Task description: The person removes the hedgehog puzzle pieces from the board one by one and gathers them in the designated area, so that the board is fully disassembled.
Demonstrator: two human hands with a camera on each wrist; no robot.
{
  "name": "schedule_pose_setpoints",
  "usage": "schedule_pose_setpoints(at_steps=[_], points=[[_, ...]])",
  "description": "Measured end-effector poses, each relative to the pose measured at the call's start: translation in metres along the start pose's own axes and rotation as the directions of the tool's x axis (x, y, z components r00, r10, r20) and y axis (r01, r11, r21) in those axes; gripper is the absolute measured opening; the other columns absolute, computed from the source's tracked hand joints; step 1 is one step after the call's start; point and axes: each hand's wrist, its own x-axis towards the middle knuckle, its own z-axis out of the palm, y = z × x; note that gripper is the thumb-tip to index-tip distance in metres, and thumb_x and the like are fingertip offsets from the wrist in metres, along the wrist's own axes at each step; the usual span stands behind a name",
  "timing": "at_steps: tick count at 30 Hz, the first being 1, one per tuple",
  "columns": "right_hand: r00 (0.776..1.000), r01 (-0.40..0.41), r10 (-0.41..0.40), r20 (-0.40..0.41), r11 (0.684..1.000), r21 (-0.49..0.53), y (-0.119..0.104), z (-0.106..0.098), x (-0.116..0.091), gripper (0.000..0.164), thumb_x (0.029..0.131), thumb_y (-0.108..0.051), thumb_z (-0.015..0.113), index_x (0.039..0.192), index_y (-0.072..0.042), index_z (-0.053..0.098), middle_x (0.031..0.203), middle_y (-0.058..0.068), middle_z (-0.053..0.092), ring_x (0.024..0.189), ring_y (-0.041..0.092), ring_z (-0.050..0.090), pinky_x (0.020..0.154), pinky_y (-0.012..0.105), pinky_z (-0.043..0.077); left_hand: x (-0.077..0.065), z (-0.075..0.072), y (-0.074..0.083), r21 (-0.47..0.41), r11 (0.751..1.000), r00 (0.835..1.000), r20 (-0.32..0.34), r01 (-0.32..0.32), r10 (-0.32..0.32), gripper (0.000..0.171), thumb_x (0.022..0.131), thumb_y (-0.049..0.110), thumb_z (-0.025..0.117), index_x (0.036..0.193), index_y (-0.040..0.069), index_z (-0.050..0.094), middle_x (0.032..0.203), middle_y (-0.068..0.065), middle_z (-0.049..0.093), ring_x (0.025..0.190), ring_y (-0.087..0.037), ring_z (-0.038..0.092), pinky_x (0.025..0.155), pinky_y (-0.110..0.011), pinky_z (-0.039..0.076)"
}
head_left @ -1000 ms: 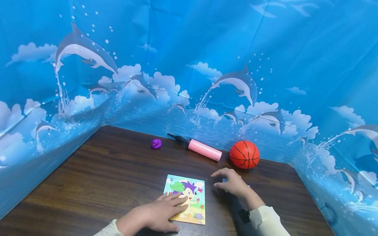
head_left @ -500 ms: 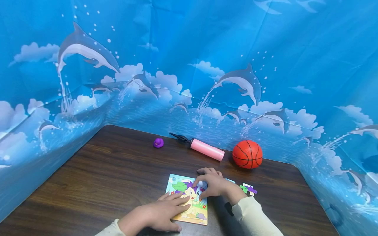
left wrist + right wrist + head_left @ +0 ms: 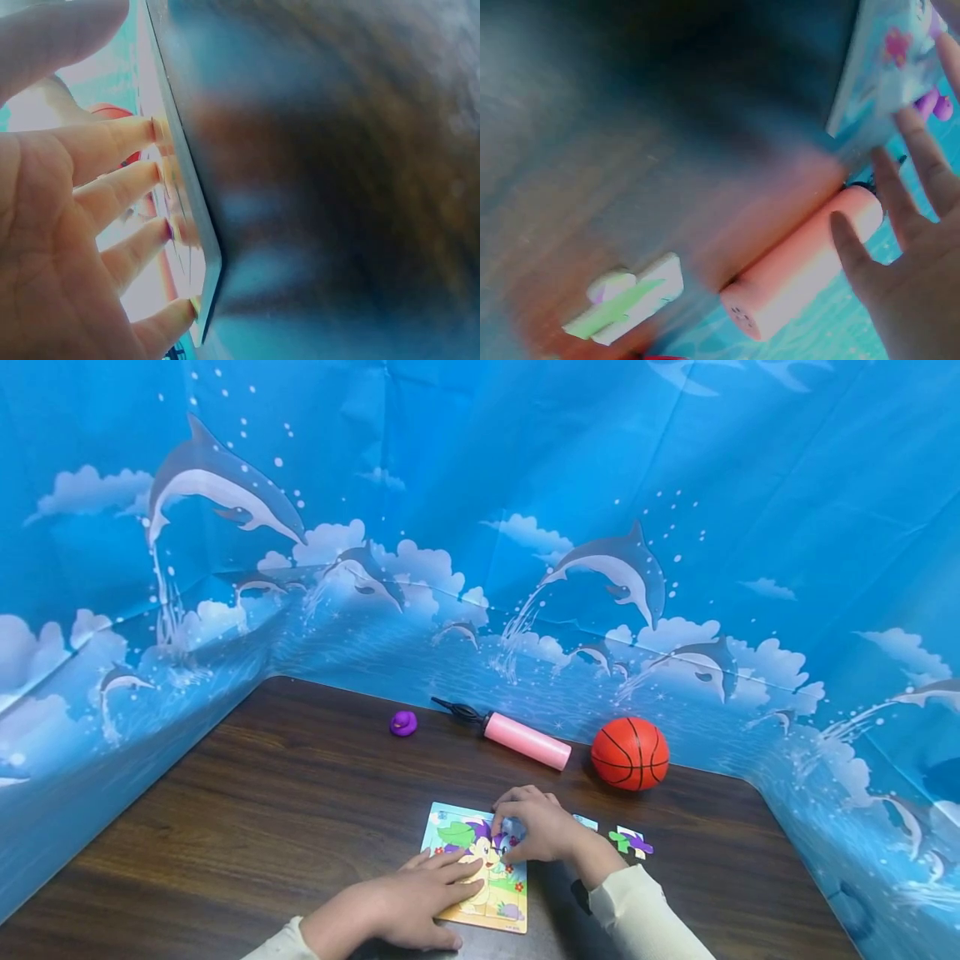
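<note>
A jigsaw puzzle board [image 3: 514, 887] with a cartoon hedgehog picture lies flat on the table. My left hand [image 3: 417, 900] rests on its lower left part, fingers spread; the left wrist view has those fingertips on the board's face. Over the upper right of the picture is my right hand [image 3: 542, 828], thumb and fingers curved and apart, with the puzzle showing between them. That hand covers the board's upper right corner. Two loose puzzle pieces lie to the right: a bluish piece [image 3: 587, 821] partly behind the right hand, and a green and purple piece [image 3: 631, 842].
On the dark wooden table [image 3: 300, 793], a purple rubber duck [image 3: 403, 723], a pink hand pump [image 3: 527, 741] with a black nozzle and a small orange basketball [image 3: 630, 754] stand along the back. A blue dolphin-print curtain [image 3: 450, 485] surrounds the table's back and sides.
My right hand has moved left from the loose pieces onto the upper right of the puzzle board, uncovering the green and purple piece. My left hand has stayed on the board.
</note>
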Motion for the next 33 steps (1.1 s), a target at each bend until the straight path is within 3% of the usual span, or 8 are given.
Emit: schedule_pose_setpoints(at_steps=[7, 16, 20, 25, 28, 30, 32, 33], points=[[0.997, 0.042, -0.031, -0.077, 0.988, 0.147, 0.002, 0.001, -0.004, 0.020, 0.086, -0.019, 0.078, 0.103, -0.027, 0.072, 0.108, -0.011, 0.065, 0.105, 0.014, 0.057, 0.097, 0.045, 0.048, -0.001, 0.000, 0.000, -0.005, 1.000, 1.000, -0.006, 0.004, -0.004, 0.067, 0.090, 0.049, 0.066, 0.149, 0.023, 0.047, 0.160, 0.007, 0.032, 0.149, -0.027, 0.022, 0.116, -0.057, 0.022], [0.987, -0.013, 0.087, -0.132, 0.877, 0.480, 0.008, 0.005, -0.004, 0.009, 0.095, -0.016, 0.068, 0.102, -0.011, 0.072, 0.093, -0.001, 0.068, 0.087, 0.017, 0.061, 0.084, 0.035, 0.054, -0.001, 0.001, 0.001, 0.021, 1.000, 1.000, -0.024, -0.003, 0.004, 0.066, 0.089, 0.048, 0.067, 0.148, 0.023, 0.049, 0.159, 0.007, 0.034, 0.148, -0.027, 0.024, 0.116, -0.055, 0.024], [0.977, -0.085, 0.193, -0.091, 0.746, 0.661, 0.017, 0.005, -0.009, 0.021, 0.096, -0.021, 0.067, 0.108, -0.004, 0.071, 0.102, 0.005, 0.069, 0.091, 0.019, 0.059, 0.083, 0.038, 0.054, -0.001, 0.001, 0.001, 0.013, 1.000, 1.000, -0.021, -0.002, 0.002, 0.066, 0.089, 0.048, 0.068, 0.148, 0.023, 0.049, 0.158, 0.007, 0.034, 0.148, -0.026, 0.024, 0.116, -0.056, 0.024], [0.930, -0.173, 0.367, 0.006, 0.427, 0.888, 0.045, -0.007, -0.030, 0.035, 0.099, -0.021, 0.059, 0.122, 0.005, 0.061, 0.104, 0.004, 0.068, 0.093, 0.016, 0.061, 0.088, 0.040, 0.054, -0.001, 0.002, 0.001, 0.011, 1.000, 1.000, -0.029, -0.005, 0.006, 0.067, 0.089, 0.048, 0.068, 0.148, 0.022, 0.049, 0.159, 0.006, 0.033, 0.148, -0.026, 0.024, 0.116, -0.056, 0.023], [0.893, -0.177, 0.449, 0.038, 0.271, 0.946, 0.071, -0.019, -0.054, 0.033, 0.100, -0.016, 0.053, 0.126, 0.005, 0.057, 0.098, 0.001, 0.066, 0.088, 0.012, 0.062, 0.085, 0.037, 0.053, -0.001, 0.002, 0.001, 0.011, 1.000, 1.000, -0.031, -0.005, 0.005, 0.067, 0.089, 0.048, 0.068, 0.148, 0.022, 0.049, 0.159, 0.006, 0.033, 0.148, -0.026, 0.024, 0.116, -0.055, 0.023], [0.859, -0.181, 0.511, 0.035, 0.240, 0.954, 0.093, -0.026, -0.071, 0.033, 0.100, -0.015, 0.051, 0.126, 0.005, 0.057, 0.097, 0.000, 0.065, 0.086, 0.011, 0.061, 0.081, 0.033, 0.052, -0.002, 0.003, 0.000, 0.010, 1.000, 0.999, -0.032, -0.002, 0.002, 0.067, 0.089, 0.048, 0.068, 0.148, 0.022, 0.049, 0.159, 0.006, 0.033, 0.148, -0.027, 0.024, 0.116, -0.056, 0.023], [0.810, -0.218, 0.586, 0.004, 0.295, 0.930, 0.116, -0.032, -0.090, 0.036, 0.101, -0.016, 0.050, 0.127, 0.008, 0.057, 0.099, 0.002, 0.064, 0.088, 0.013, 0.058, 0.078, 0.032, 0.051, -0.002, 0.003, 0.000, 0.013, 1.000, 0.999, -0.032, 0.003, -0.002, 0.067, 0.089, 0.048, 0.068, 0.148, 0.022, 0.049, 0.159, 0.006, 0.033, 0.148, -0.027, 0.024, 0.116, -0.056, 0.023], [0.784, -0.252, 0.621, -0.022, 0.350, 0.902, 0.127, -0.035, -0.099, 0.038, 0.101, -0.018, 0.050, 0.127, 0.009, 0.057, 0.102, 0.005, 0.064, 0.092, 0.016, 0.058, 0.078, 0.032, 0.052, -0.002, 0.003, -0.001, 0.014, 1.000, 1.000, -0.031, 0.003, -0.002, 0.067, 0.089, 0.048, 0.068, 0.148, 0.022, 0.049, 0.159, 0.006, 0.033, 0.148, -0.027, 0.024, 0.116, -0.056, 0.023]])
